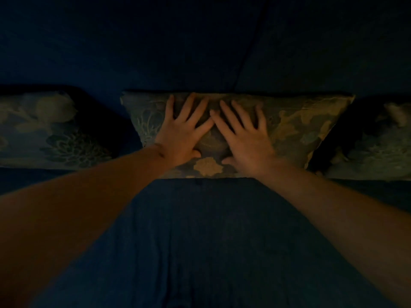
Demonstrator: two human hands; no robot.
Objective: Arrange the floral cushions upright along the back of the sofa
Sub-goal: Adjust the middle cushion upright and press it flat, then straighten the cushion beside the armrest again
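Observation:
The scene is very dim. A grey-green floral cushion [295,132] leans upright against the dark blue sofa back [155,52] in the middle. My left hand [182,130] and my right hand [244,136] both lie flat on its front face, fingers spread, index fingers nearly touching, gripping nothing. A second floral cushion [44,132] stands at the left, and a third floral cushion [378,147] at the right, partly cut off by the frame edge. Dark gaps separate the three cushions.
The blue sofa seat [211,241] stretches from the cushions toward me between my forearms. A vertical seam [251,41] divides the back rest above the middle cushion.

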